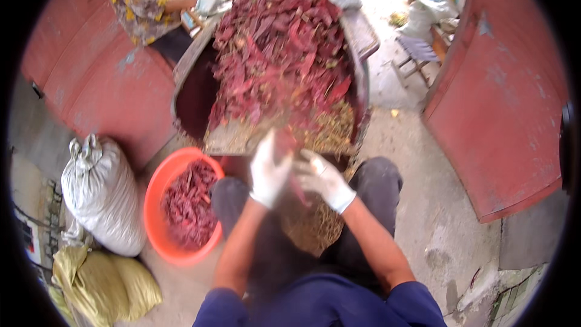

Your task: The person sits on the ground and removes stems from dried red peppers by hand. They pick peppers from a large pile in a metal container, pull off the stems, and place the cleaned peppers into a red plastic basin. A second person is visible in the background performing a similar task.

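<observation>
My left hand (269,170), in a white glove, is closed around some dried red chili peppers (285,141) above the near edge of a table. My right hand (323,177), also in a white glove, is beside it with its fingers partly spread at the peppers; motion blur hides whether it grips any. Ahead of both hands a large heap of dried red chili peppers (281,50) covers the table (231,138). Dry stems (338,122) lie at the heap's near right. To the left, an orange plastic basin (152,218) holds more dried peppers.
A tied white woven sack (102,195) and a yellow one (104,281) stand left of the basin. At the upper left is another person (145,4) beside the table. Red metal doors (504,91) flank the workspace. A folding stool (417,50) stands at the upper right.
</observation>
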Demonstrator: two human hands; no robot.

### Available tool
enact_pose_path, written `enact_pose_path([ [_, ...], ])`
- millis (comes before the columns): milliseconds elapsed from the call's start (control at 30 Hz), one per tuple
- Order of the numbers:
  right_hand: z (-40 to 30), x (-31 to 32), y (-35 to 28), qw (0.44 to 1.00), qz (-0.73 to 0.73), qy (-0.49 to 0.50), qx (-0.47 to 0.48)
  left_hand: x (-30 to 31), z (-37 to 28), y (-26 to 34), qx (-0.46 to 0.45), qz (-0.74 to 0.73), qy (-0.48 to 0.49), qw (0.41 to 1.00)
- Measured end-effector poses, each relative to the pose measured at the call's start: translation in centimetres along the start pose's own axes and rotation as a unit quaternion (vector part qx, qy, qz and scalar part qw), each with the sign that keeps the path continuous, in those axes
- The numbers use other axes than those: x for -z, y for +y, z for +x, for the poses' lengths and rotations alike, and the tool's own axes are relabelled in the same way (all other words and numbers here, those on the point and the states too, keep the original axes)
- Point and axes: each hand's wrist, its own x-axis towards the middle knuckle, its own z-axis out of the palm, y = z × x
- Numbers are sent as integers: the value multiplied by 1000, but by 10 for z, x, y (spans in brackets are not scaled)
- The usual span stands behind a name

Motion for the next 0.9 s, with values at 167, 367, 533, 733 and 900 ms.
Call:
enact_pose_path([
  [167, 5, 7, -8, 997, -53, 56, -30, 105, 36, -27, 15, 66, 156, 985],
  [367, 36, 10, -43, 919, -339, 199, -1, 238, 7, -124, 25, 480, 124, 868],
  [533, 106, 34, -62, 613, -755, 222, 75, 241, -23, -147, 157, 336, 65, 926],
  [733, 139, 53, -57, 490, -842, 224, -9, 104, 45, -77, 113, 79, 0, 990],
  [900, 144, 38, -64, 557, -797, 233, -3, 23, 93, -58, 51, 43, -88, 994],
])
